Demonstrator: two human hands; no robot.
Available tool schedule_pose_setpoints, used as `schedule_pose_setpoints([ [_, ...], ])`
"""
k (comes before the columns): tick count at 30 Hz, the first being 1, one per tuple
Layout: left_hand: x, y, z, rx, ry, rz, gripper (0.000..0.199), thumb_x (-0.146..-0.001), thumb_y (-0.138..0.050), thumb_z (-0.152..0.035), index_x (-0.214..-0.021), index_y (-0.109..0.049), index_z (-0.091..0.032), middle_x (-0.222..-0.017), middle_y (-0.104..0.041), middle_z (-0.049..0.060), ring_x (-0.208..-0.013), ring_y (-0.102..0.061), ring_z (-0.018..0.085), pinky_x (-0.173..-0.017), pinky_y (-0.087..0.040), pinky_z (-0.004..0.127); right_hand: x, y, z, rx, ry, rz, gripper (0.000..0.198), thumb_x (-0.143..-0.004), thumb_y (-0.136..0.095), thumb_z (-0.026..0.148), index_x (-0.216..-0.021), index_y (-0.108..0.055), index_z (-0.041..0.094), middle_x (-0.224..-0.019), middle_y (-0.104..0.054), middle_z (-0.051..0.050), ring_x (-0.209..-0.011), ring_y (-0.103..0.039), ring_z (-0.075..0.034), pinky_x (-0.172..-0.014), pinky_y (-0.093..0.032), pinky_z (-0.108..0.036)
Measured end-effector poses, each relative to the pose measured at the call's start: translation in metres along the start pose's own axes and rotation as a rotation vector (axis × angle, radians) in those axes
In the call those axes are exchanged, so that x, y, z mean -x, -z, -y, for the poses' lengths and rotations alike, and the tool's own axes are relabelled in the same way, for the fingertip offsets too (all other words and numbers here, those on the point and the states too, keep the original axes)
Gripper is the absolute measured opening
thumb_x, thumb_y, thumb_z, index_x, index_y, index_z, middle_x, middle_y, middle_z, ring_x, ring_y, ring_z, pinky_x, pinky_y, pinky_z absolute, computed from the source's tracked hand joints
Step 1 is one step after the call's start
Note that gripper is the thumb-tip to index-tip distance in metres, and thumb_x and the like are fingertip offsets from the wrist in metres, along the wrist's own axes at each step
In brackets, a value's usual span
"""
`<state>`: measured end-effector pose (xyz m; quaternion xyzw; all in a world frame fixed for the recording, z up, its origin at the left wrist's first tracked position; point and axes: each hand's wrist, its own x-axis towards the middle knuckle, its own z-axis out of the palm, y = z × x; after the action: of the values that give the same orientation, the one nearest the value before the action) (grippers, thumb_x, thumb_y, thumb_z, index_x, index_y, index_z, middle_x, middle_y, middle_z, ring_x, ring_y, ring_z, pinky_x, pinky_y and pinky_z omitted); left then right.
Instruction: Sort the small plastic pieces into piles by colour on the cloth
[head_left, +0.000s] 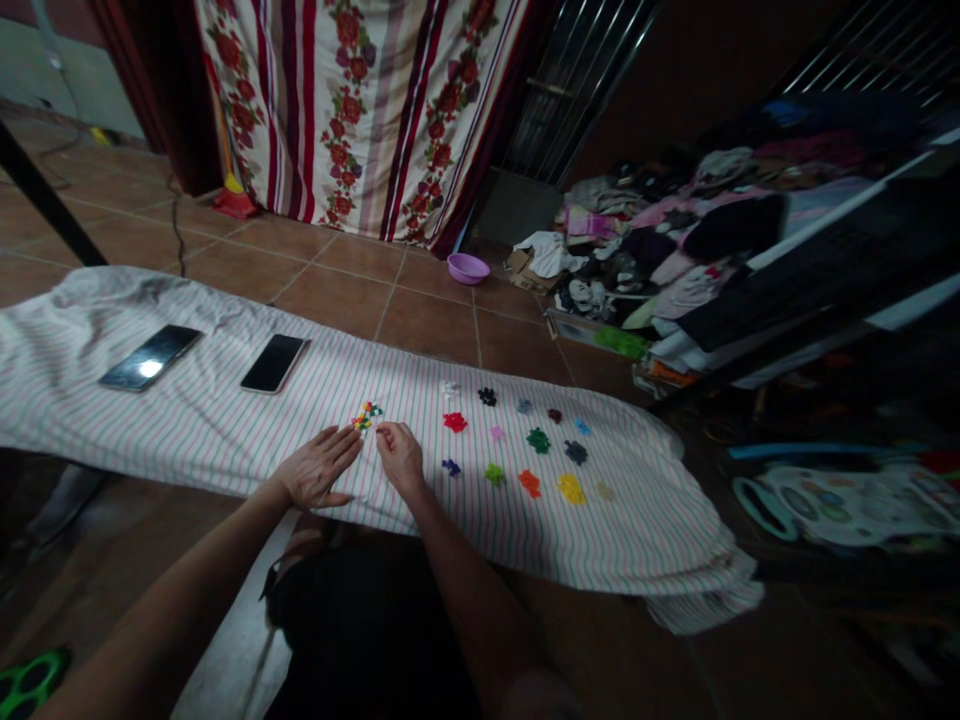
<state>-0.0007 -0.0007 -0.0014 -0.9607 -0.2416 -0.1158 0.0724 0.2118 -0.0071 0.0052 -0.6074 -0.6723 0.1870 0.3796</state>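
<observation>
My left hand (319, 468) lies flat on the striped cloth, fingers stretched toward a small cluster of mixed-colour pieces (366, 416) in red, yellow, green and white. Just right of that cluster, my right hand (400, 455) is closed with thumb and fingertips pinched together; anything between them is too small to make out. Further right lie small piles sorted by colour: a red pile (454, 422), a dark green pile (538, 440), an orange pile (529, 483), a yellow pile (571, 488), a black pile (487, 397) and several others.
Two phones rest on the left of the cloth: a larger phone (150, 358) and a smaller phone (274, 363). Beyond the striped cloth (637, 540) are a purple basin (468, 268) on the tiles, a broom (234, 195) by the curtain, and a heap of clothes (660, 230).
</observation>
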Motion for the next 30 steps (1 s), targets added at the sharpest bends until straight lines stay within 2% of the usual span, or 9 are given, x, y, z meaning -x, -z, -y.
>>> schedule_pose_setpoints([
  [7,0.000,0.001,-0.001,-0.051,-0.013,-0.012,0.080,-0.090,-0.046,-0.063,-0.138,-0.046,0.000,-0.144,-0.044,0.028,-0.135,-0.040,0.040,-0.108,-0.035,0.052,0.003,0.007,0.001,-0.022,-0.017,0.016,0.017,-0.090,-0.051,0.023,-0.094,-0.067,0.024,-0.093,-0.070,-0.002,-0.090,-0.065,-0.016,-0.085,-0.050,-0.028],
  [12,0.000,0.002,-0.001,-0.058,-0.018,-0.021,0.078,-0.090,-0.047,-0.062,-0.138,-0.046,-0.001,-0.144,-0.045,0.027,-0.135,-0.041,0.040,-0.108,-0.035,0.051,0.007,0.014,-0.001,-0.100,-0.061,0.025,0.019,-0.092,-0.048,0.028,-0.098,-0.066,0.025,-0.090,-0.072,0.000,-0.082,-0.067,-0.016,-0.076,-0.052,-0.027],
  [18,0.002,-0.002,-0.001,-0.038,-0.014,-0.050,0.076,-0.090,-0.047,-0.060,-0.140,-0.045,-0.002,-0.144,-0.044,0.027,-0.136,-0.040,0.039,-0.109,-0.033,0.053,0.005,0.030,-0.017,-0.189,-0.081,-0.076,0.020,-0.087,-0.049,0.029,-0.097,-0.066,0.023,-0.088,-0.072,-0.001,-0.080,-0.068,-0.016,-0.076,-0.054,-0.028],
  [26,0.002,-0.003,0.001,-0.003,-0.016,-0.062,0.077,-0.088,-0.051,-0.059,-0.140,-0.046,-0.003,-0.143,-0.046,0.027,-0.134,-0.043,0.039,-0.110,-0.033,0.051,0.004,0.068,-0.047,-0.255,-0.153,-0.186,0.022,-0.082,-0.051,0.030,-0.098,-0.064,0.023,-0.095,-0.071,-0.003,-0.087,-0.069,-0.017,-0.081,-0.056,-0.031],
  [30,0.003,-0.004,0.001,0.000,-0.014,-0.066,0.077,-0.089,-0.049,-0.061,-0.141,-0.046,-0.004,-0.143,-0.046,0.026,-0.133,-0.044,0.039,-0.109,-0.035,0.051,0.005,0.082,-0.057,-0.332,-0.222,-0.227,0.021,-0.079,-0.053,0.032,-0.095,-0.064,0.024,-0.091,-0.072,-0.002,-0.081,-0.069,-0.017,-0.074,-0.058,-0.031],
])
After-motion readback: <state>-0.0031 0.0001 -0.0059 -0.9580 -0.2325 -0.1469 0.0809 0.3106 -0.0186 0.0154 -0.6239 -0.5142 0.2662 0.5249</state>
